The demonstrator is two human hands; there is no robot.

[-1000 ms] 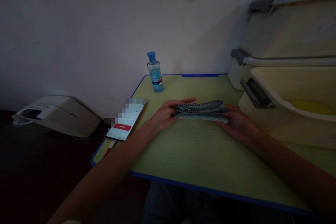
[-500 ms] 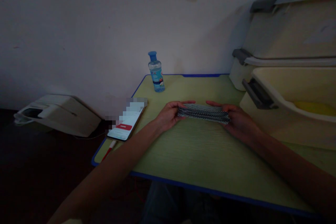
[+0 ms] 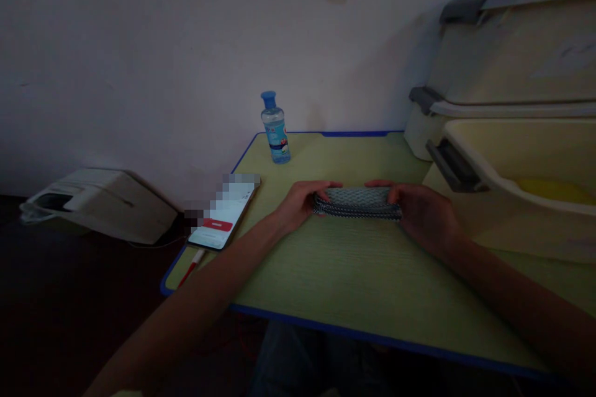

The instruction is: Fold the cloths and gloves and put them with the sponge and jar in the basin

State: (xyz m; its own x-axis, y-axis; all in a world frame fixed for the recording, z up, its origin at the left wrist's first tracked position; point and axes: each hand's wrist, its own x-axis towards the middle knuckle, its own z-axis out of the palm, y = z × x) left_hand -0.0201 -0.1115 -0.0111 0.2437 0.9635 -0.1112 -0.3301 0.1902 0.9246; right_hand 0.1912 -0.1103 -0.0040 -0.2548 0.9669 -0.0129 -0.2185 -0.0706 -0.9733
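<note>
A folded grey patterned cloth [image 3: 357, 202] rests on the green table [image 3: 335, 273], pressed into a compact bundle. My left hand [image 3: 300, 203] grips its left end, fingers curled over the top. Over the right end my right hand [image 3: 421, 211] is closed in the same way. Both forearms reach in from the near edge of the table.
A small clear bottle with a blue cap [image 3: 275, 128] stands at the table's back left. A lit phone [image 3: 224, 213] with a red cable lies at the left edge. Stacked cream plastic bins [image 3: 512, 130] crowd the right side. A pale box [image 3: 100, 203] lies on the floor at left.
The cloth lay looser and flatter between my palms; my fingers have since curled over its top and pressed it into a tighter bundle on the table.
</note>
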